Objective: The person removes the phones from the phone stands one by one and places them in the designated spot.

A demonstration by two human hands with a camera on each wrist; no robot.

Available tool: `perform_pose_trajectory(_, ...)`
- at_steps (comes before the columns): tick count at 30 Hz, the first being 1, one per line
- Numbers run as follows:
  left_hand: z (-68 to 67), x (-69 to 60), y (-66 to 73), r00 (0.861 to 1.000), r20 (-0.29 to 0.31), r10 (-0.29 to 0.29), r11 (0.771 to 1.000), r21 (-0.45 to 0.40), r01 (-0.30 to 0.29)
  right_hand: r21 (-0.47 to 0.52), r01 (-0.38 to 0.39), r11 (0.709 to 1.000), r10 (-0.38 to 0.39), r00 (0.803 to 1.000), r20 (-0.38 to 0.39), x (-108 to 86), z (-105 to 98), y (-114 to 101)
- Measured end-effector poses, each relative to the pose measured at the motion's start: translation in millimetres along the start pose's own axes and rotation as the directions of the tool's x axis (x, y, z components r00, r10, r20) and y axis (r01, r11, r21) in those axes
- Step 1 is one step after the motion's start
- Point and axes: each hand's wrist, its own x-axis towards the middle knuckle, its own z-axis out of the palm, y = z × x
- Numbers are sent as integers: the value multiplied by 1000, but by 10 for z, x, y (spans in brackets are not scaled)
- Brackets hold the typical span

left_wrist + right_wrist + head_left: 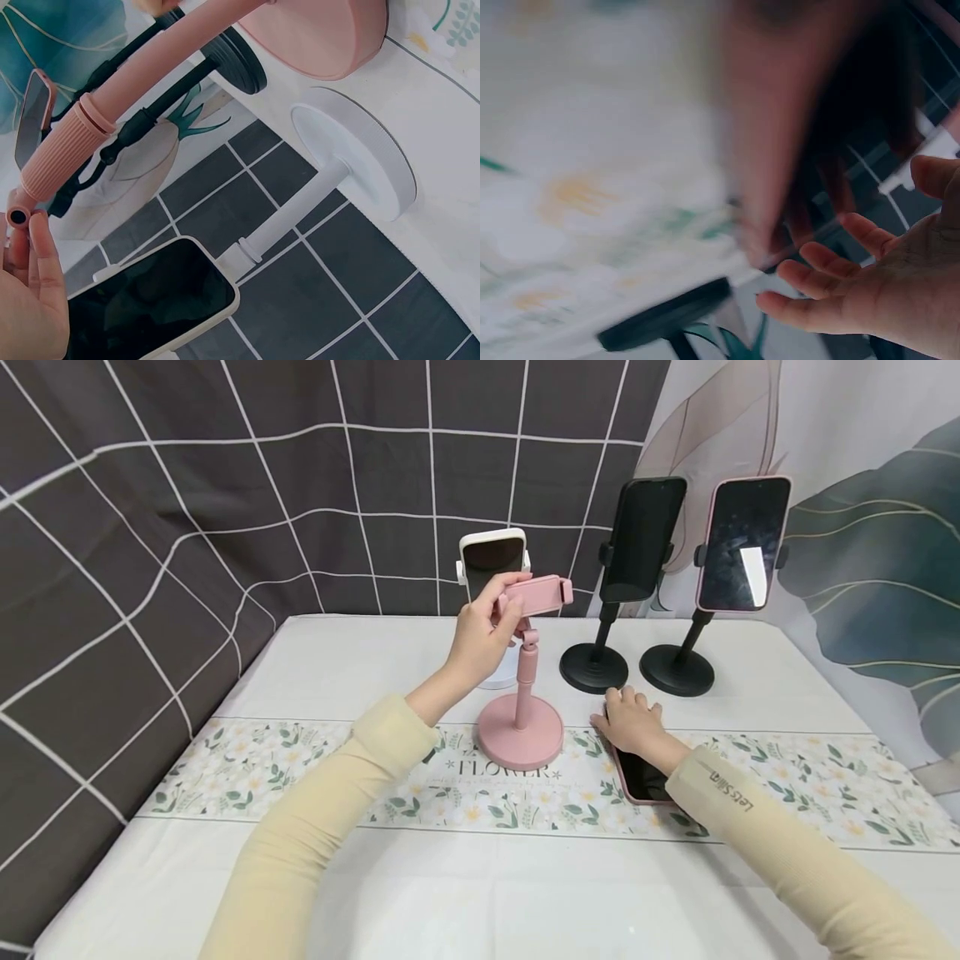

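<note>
A pink phone stand (521, 731) with a round base stands upright near mid-table. My left hand (480, 631) grips its holder head (543, 595) between thumb and fingers; the holder carries no phone. In the left wrist view the left fingers (46, 266) are beside the stand's hinge. On the floral strip lies a pink-edged phone (647, 781), dark screen up. Over its far end is my right hand (633, 720). In the right wrist view the right hand (877, 277) has its fingers spread and lightly bent beside the phone's dark screen (847, 135).
Behind the pink stand, a white stand (300, 202) holds a white-cased phone (493, 560). Two black stands to the back right hold a black phone (643, 539) and a pink-cased phone (744, 539). A dark checked curtain (300, 485) hangs behind the table (420, 885).
</note>
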Motion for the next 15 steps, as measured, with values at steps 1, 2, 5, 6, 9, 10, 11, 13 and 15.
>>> perform_pose_trajectory(1,1,-3,-1,1000,1,0,1000,-2,0,14,27,1000,-27,1000,-16,1,-31,-36)
perform_pose_trajectory(2,1,-5,-3,1000,1,0,1000,-3,0,33,61,998,-60,998,-37,4,-66,-80)
perform_pose_trajectory(5,-2,-6,-7,1000,3,7,1000,0,-7,123,187,975,-176,980,-97,19,-194,-257)
perform_pose_trajectory(6,-4,-5,-6,1000,4,9,1000,3,-9,170,235,957,-218,970,-111,22,-241,-323)
perform_pose_trajectory(9,-7,1,-6,1000,8,12,1000,14,-12,338,356,871,-324,934,-149,34,-357,-520)
perform_pose_trajectory(10,-7,2,-5,1000,10,13,1000,22,-13,401,382,832,-349,924,-156,36,-387,-580)
perform_pose_trajectory(11,-8,1,-2,1000,10,16,999,32,-16,463,403,789,-372,914,-162,38,-411,-638)
perform_pose_trajectory(13,-6,-9,2,1000,14,22,998,50,-23,575,417,704,-395,903,-171,50,-429,-742)
perform_pose_trajectory(15,-5,-29,8,1000,17,25,997,70,-26,649,426,630,-407,893,-191,64,-422,-825)
